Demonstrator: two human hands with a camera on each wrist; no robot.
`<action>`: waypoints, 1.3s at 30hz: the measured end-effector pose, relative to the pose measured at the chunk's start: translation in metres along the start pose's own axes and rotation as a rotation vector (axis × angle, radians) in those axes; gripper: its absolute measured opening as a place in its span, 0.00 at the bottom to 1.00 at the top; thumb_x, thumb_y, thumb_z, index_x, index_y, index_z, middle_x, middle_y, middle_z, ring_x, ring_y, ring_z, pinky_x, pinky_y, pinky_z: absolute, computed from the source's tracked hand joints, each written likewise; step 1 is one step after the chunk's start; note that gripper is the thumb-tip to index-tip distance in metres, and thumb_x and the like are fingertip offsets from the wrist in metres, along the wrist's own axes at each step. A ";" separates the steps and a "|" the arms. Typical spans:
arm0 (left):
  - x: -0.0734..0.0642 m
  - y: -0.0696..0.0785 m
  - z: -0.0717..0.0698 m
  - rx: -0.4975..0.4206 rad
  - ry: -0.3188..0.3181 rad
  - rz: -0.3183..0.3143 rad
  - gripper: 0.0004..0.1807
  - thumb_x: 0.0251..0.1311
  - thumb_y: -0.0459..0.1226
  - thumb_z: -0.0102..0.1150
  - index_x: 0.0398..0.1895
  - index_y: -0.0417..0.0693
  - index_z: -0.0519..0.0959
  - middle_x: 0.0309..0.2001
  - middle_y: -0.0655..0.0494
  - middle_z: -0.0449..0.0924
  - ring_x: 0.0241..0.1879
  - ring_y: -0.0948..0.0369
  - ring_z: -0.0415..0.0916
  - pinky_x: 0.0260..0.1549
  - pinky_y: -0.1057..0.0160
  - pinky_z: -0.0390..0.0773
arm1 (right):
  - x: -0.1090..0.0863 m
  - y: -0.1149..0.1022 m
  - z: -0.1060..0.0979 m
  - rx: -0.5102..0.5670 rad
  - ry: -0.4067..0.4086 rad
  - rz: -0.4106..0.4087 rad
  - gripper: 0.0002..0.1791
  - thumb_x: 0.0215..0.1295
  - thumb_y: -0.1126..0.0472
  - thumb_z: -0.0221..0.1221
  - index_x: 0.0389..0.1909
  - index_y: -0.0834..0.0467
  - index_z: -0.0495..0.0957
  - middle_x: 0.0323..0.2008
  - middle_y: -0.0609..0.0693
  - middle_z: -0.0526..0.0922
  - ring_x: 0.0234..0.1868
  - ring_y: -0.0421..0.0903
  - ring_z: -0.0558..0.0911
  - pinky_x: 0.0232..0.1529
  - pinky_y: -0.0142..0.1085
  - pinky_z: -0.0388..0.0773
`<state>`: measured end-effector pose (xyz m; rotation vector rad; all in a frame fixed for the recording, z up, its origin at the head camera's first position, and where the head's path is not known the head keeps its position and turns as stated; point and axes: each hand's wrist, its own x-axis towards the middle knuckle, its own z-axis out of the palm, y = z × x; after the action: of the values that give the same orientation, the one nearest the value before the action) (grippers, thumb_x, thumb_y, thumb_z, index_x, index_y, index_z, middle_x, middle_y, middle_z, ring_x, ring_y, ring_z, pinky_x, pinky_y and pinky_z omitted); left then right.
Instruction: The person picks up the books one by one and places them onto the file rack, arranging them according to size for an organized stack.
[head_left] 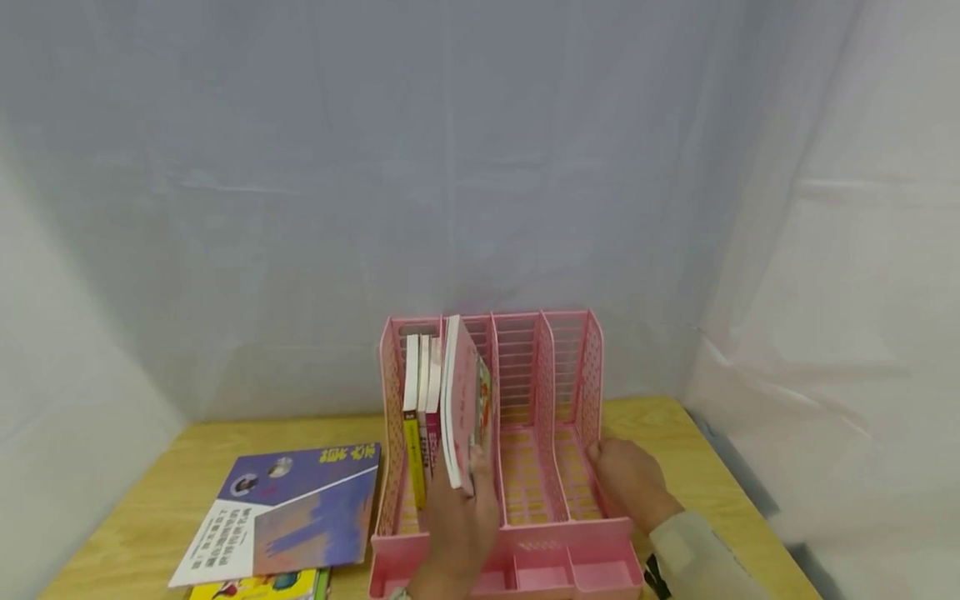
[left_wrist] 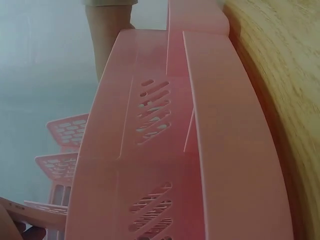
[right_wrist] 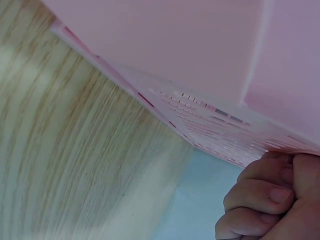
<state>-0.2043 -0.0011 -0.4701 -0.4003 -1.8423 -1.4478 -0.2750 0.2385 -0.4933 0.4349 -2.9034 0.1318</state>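
A pink desktop file rack point(head_left: 600, 533) with upright dividers stands on the table. My left hand point(head_left: 461, 525) holds a pale pink book point(head_left: 462, 392) by its near lower end. The book tilts upright in the second slot from the left, its top rising above the rack's back edge. At the rack's right side wall point(head_left: 592, 383), my right hand point(head_left: 633, 479) grips the near edge. Its curled fingers point(right_wrist: 257, 195) show beside the perforated wall in the right wrist view. In the left wrist view, the rack's front trays hide most of the left hand.
Several slim books point(head_left: 423, 375) stand in the leftmost slot. Left of the rack, a large purple and white book point(head_left: 300, 508) lies over a yellow one point(head_left: 258, 586) on the wooden table point(head_left: 135, 517). Pale sheeting point(head_left: 480, 167) hangs behind and at both sides.
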 end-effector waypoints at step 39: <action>0.010 -0.013 -0.032 0.228 -0.756 -0.413 0.47 0.63 0.37 0.60 0.82 0.35 0.48 0.35 0.46 0.84 0.19 0.62 0.72 0.15 0.62 0.73 | -0.004 0.000 0.005 0.000 0.077 -0.064 0.14 0.65 0.69 0.60 0.27 0.52 0.66 0.24 0.48 0.71 0.24 0.47 0.71 0.27 0.44 0.75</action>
<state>-0.2077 -0.0371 -0.4690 -0.5188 -2.7999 -1.4275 -0.2722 0.2389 -0.4988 0.5111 -2.8110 0.1357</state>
